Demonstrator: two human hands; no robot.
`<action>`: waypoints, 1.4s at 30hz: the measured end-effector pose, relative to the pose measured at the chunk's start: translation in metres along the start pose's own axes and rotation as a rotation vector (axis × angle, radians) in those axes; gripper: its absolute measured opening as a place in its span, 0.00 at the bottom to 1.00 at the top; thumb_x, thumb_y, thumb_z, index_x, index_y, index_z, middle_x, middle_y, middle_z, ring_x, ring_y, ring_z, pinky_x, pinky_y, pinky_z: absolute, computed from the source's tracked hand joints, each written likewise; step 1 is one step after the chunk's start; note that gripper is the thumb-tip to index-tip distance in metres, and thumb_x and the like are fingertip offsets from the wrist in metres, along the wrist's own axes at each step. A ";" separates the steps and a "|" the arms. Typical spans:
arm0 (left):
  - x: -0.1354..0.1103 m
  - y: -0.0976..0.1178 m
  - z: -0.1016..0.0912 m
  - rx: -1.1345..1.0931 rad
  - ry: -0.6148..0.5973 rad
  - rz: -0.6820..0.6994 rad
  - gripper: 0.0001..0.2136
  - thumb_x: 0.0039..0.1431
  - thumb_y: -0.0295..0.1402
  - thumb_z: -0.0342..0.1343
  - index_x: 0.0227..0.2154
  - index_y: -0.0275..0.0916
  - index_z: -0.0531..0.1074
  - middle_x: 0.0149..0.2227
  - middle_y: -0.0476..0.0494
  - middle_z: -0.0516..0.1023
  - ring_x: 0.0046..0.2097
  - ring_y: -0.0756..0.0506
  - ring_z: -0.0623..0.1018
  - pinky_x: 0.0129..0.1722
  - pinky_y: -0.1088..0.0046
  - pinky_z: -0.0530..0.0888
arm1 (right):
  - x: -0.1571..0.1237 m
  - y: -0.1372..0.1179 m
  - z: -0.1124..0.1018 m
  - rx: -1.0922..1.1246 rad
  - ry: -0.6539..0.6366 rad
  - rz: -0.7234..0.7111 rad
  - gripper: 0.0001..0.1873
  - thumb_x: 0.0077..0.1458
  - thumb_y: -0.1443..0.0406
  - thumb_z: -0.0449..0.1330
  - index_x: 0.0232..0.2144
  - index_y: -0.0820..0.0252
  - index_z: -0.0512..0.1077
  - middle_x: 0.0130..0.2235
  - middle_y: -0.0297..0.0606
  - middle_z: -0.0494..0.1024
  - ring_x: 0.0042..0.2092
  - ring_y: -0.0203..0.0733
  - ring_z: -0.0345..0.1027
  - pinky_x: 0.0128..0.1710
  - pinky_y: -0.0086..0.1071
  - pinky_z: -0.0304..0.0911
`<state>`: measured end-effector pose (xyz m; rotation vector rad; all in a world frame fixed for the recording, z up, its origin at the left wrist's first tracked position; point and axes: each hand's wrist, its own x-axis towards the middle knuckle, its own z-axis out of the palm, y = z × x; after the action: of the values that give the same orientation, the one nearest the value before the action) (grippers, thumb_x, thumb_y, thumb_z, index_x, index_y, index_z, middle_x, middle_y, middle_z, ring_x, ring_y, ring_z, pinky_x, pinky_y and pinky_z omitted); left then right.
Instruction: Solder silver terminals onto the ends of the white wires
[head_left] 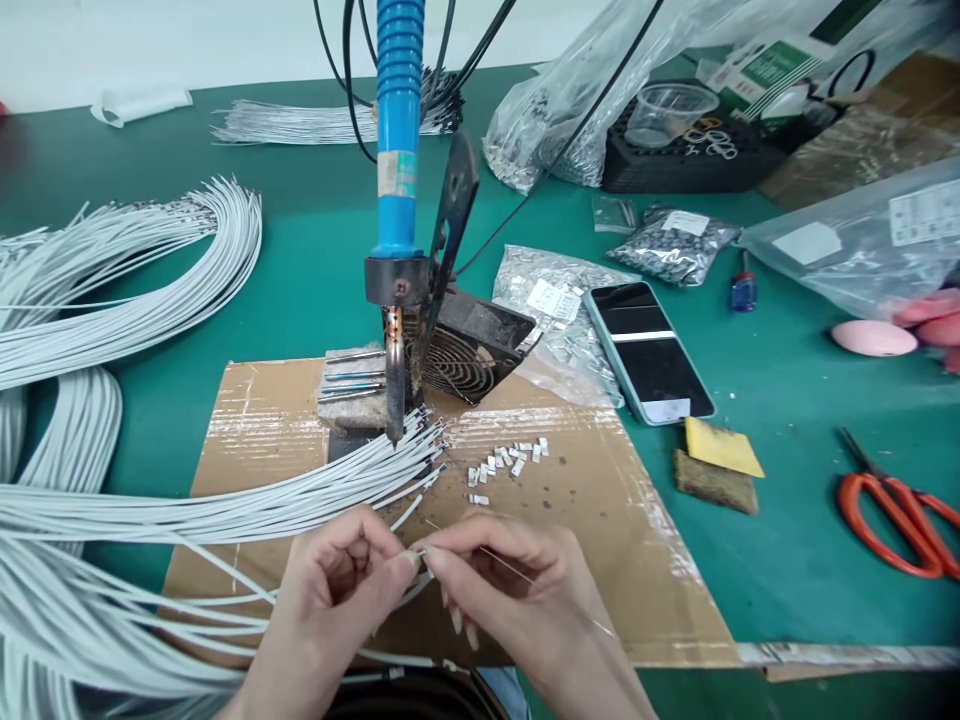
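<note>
Low in the middle of the head view, my left hand (330, 600) pinches thumb against index finger on what looks like a white cable end; the fingertips mostly hide it. Touching it there is my right hand (517, 590), also pinched closed. A thin silvery wire (506, 567) runs through the right hand's fingers and trails down past the wrist. Just beyond the hands lies a bundle of white cables (300, 505), its tips under the blue-handled soldering iron (396, 200), which hangs upright, tip down. Several small silvery connectors (502, 460) are scattered on the cardboard (600, 560).
More white cable bundles (187, 310) fill the left side. Behind the iron sits a small black fan (472, 345). To the right are a phone (652, 350), a yellow sponge (724, 447), red-handled scissors (900, 515), a small screwdriver (743, 288) and plastic bags of parts (675, 245).
</note>
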<state>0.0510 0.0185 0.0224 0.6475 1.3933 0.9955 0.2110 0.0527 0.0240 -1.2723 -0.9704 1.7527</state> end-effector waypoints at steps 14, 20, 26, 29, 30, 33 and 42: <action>-0.005 0.006 0.023 -0.063 0.154 0.020 0.24 0.51 0.56 0.71 0.26 0.39 0.74 0.19 0.55 0.68 0.20 0.55 0.63 0.20 0.80 0.56 | -0.004 0.024 0.031 0.255 0.233 0.003 0.09 0.52 0.59 0.74 0.25 0.57 0.86 0.18 0.30 0.74 0.19 0.29 0.63 0.18 0.21 0.64; -0.001 0.009 0.019 -0.189 0.141 -0.017 0.23 0.47 0.52 0.75 0.29 0.37 0.76 0.20 0.56 0.69 0.21 0.57 0.59 0.20 0.84 0.57 | -0.003 0.032 0.027 -0.249 0.308 -0.560 0.12 0.57 0.72 0.67 0.34 0.52 0.88 0.25 0.32 0.81 0.24 0.33 0.72 0.24 0.24 0.68; 0.001 0.008 0.013 -0.106 0.143 0.026 0.17 0.48 0.45 0.77 0.26 0.37 0.80 0.21 0.51 0.73 0.24 0.53 0.65 0.24 0.80 0.63 | -0.002 0.007 -0.007 -0.801 0.029 -0.808 0.14 0.63 0.74 0.62 0.43 0.57 0.85 0.30 0.37 0.84 0.29 0.39 0.77 0.33 0.29 0.75; 0.000 0.012 0.016 -0.066 0.153 0.007 0.14 0.46 0.40 0.77 0.24 0.36 0.79 0.20 0.51 0.73 0.23 0.54 0.65 0.24 0.80 0.61 | 0.000 -0.001 -0.017 -0.856 -0.103 -0.789 0.13 0.62 0.74 0.61 0.40 0.60 0.85 0.29 0.38 0.84 0.28 0.39 0.77 0.31 0.29 0.74; 0.000 0.013 0.017 -0.066 0.160 0.003 0.14 0.45 0.38 0.77 0.24 0.36 0.79 0.20 0.51 0.73 0.23 0.54 0.64 0.23 0.81 0.60 | 0.000 -0.002 -0.018 -0.824 -0.099 -0.758 0.13 0.62 0.74 0.62 0.38 0.59 0.86 0.28 0.38 0.83 0.27 0.38 0.76 0.29 0.28 0.73; -0.001 0.015 0.018 -0.081 0.203 0.014 0.13 0.44 0.36 0.77 0.23 0.36 0.79 0.19 0.52 0.72 0.22 0.54 0.64 0.23 0.82 0.60 | 0.000 0.002 -0.017 -0.558 0.031 -0.606 0.11 0.60 0.71 0.65 0.35 0.54 0.88 0.23 0.34 0.80 0.22 0.37 0.73 0.24 0.28 0.69; -0.004 0.013 0.019 -0.006 0.232 0.086 0.08 0.47 0.32 0.73 0.23 0.38 0.80 0.20 0.52 0.74 0.23 0.53 0.69 0.24 0.82 0.64 | 0.004 0.000 -0.017 -0.249 -0.118 -0.250 0.09 0.64 0.64 0.66 0.39 0.51 0.88 0.26 0.33 0.79 0.25 0.34 0.72 0.25 0.23 0.69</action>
<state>0.0674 0.0244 0.0373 0.6056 1.5744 1.1718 0.2270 0.0591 0.0189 -1.1482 -1.3886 1.5611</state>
